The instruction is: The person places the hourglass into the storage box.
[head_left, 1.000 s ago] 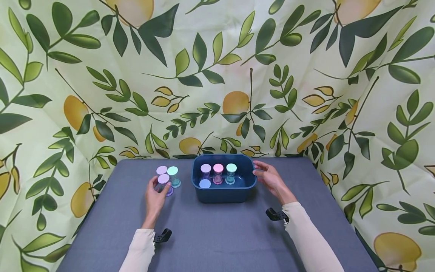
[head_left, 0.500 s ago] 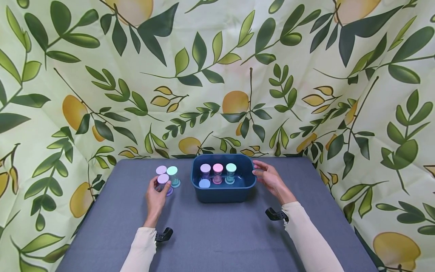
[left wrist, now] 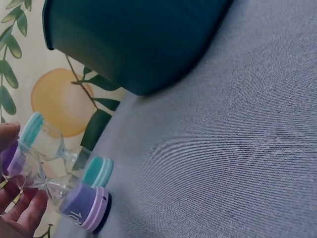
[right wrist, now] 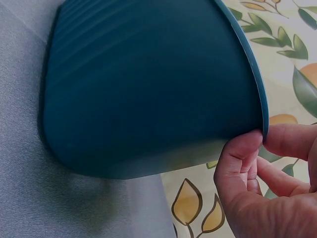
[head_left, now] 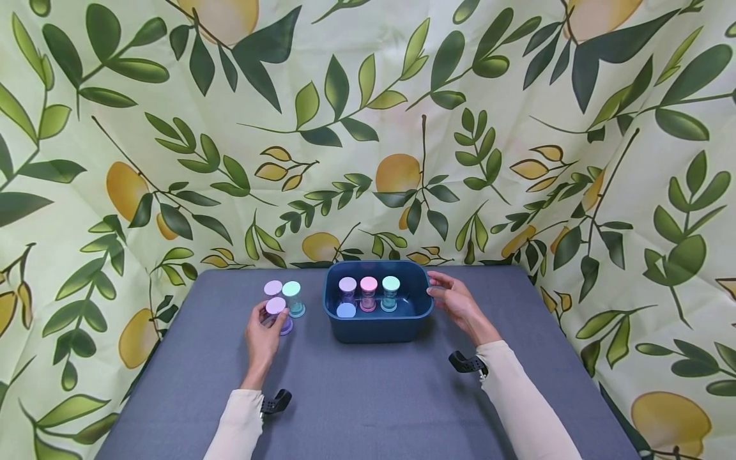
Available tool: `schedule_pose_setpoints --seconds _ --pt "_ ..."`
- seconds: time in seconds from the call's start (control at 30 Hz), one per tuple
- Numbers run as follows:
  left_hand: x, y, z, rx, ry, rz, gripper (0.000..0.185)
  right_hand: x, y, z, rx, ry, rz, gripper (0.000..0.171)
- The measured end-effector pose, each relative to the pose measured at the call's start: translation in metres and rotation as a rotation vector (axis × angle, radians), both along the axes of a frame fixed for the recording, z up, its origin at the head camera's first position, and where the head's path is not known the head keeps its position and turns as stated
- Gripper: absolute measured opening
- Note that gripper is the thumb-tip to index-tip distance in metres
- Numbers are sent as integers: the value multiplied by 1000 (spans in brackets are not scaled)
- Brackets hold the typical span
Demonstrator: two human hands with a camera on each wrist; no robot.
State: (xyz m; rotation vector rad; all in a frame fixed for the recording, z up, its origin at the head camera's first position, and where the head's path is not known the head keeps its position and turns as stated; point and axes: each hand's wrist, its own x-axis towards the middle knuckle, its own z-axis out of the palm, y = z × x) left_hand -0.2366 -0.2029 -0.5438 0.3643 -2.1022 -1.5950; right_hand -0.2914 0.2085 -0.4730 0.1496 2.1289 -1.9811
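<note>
My left hand point(head_left: 266, 321) grips a purple-capped sand timer point(head_left: 276, 313) that stands on the grey table left of a dark blue tub point(head_left: 376, 326). In the left wrist view my fingers point(left wrist: 20, 213) wrap its glass, and its purple base point(left wrist: 84, 207) touches the table. A mint-capped timer point(head_left: 292, 296) and a lilac-capped one point(head_left: 273, 288) stand just behind it. My right hand point(head_left: 439, 292) pinches the tub's right rim, thumb and fingers point(right wrist: 247, 148) on either side of the edge. Inside the tub stand several timers, with lilac point(head_left: 347, 285), pink point(head_left: 368, 285) and mint point(head_left: 391, 284) caps.
A leaf-and-lemon patterned cloth point(head_left: 368, 128) hangs behind and beside the grey table point(head_left: 368, 396). Black wrist mounts point(head_left: 468, 364) show near both sleeves. The table's edges lie close on the left and right.
The purple timer's cap sits slightly lower and nearer my left hand. The right hand and the tub have not moved.
</note>
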Motion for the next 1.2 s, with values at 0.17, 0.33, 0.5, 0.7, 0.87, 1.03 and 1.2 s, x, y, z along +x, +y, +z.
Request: schedule_pose_setpoints --seconds 0.17,0.33,0.5,0.7,0.87,1.03,1.2 --pt "9 -1 5 -33 4 -1 51 -1 -1 0 2 -13 -6 52" --pt "17 -1 14 -67 2 -15 52 -1 -1 0 5 -26 -15 52" --pt "24 -1 27 -67 25 -42 53 0 -1 0 5 -20 -17 52" --pt "32 1 43 -62 22 -78 54 0 -2 0 -11 -17 -14 53" --pt "45 11 72 -74 11 -102 55 0 -2 0 -8 -19 -17 52" --pt "49 16 87 -84 58 -118 52 -1 -2 -1 -21 -18 -13 52" --pt "42 13 85 -83 116 -154 52 -1 -1 -1 -4 -16 -13 52"
